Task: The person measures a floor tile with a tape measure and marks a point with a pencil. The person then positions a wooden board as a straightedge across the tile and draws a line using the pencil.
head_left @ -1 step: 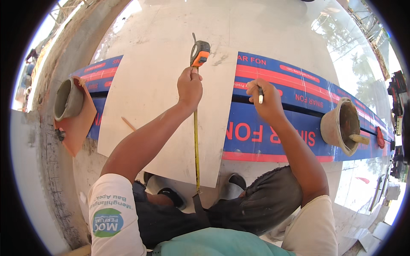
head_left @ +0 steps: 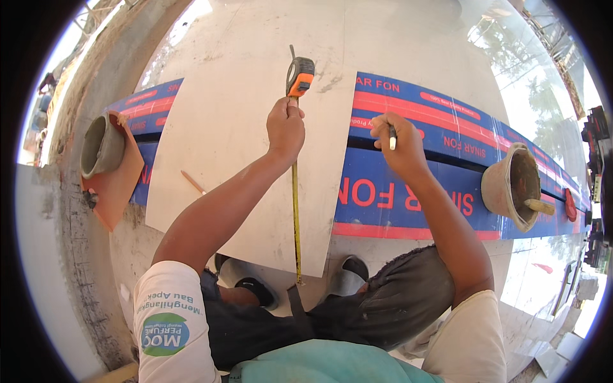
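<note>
A large pale tile (head_left: 236,121) lies before me across flattened blue and red cardboard (head_left: 408,185). My left hand (head_left: 285,129) is closed at the mouth of an orange and black tape measure (head_left: 299,77), above the tile. Its yellow blade (head_left: 295,217) runs from there back toward me, past the tile's near edge. Over the cardboard to the right of the tile, my right hand (head_left: 401,145) has its fingers curled round a dark pen with a white end (head_left: 392,142). A pencil (head_left: 192,182) rests on the tile beside my left forearm.
At the right stands a grey bucket (head_left: 493,191) with a wooden handle (head_left: 539,206) sticking out. Another grey bucket (head_left: 102,163) sits at the left by an orange-brown board (head_left: 124,185). A red object (head_left: 570,205) lies at the cardboard's far right. My shoes (head_left: 255,293) are near the tile's close edge.
Both hands keep their grip, and the tape blade stays drawn out. The hands and tape measure sit very slightly higher in the picture, with a small shift of the whole view.
</note>
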Available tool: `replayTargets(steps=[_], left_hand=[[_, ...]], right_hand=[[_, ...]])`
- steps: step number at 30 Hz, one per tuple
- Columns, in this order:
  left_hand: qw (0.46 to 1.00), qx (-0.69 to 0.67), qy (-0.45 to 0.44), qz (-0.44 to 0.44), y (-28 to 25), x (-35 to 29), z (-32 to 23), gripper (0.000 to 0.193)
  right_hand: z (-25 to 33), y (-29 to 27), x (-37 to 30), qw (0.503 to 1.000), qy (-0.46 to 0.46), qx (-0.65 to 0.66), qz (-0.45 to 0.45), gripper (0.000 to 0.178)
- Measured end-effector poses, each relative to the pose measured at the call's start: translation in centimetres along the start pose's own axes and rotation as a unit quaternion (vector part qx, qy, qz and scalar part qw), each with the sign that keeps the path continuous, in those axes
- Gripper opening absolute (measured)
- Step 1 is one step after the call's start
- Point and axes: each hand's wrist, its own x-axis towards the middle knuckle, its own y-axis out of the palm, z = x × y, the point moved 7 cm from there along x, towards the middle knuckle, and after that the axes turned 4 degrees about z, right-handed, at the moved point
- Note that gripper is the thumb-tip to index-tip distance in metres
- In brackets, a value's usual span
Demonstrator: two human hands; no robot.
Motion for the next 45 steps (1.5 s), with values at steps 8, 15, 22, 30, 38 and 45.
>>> replayTargets(steps=[8,15,22,30,38,45], left_hand=[[0.999,0.037,0.018,0.032,4.4,-3.8,2.8,0.026],[0.996,0.056,0.054,0.052,8.7,-4.7,0.7,0.028],[0.986,0.114,0.112,0.038,9.8,-5.0,-0.2,0.030],[0.985,0.125,0.117,0.032,10.1,-3.8,-0.2,0.032],[0.974,0.172,0.148,0.008,10.8,-3.8,0.8,0.032],[0.978,0.158,0.137,0.014,10.9,-3.5,1.3,0.023]], right_hand=[[-0.7,-0.6,-2.2,1.000,0.018,-0.009,0.017,0.024],[-0.7,-2.7,-3.1,1.000,0.010,-0.027,0.001,0.028],[-0.5,-3.3,-4.2,0.998,0.012,-0.066,-0.001,0.031],[0.0,-3.9,-4.8,0.997,0.012,-0.065,-0.033,0.030],[-0.2,-4.1,-5.1,0.996,0.016,-0.084,-0.035,0.031],[-0.6,-3.5,-4.7,0.997,0.003,-0.066,-0.035,0.028]])
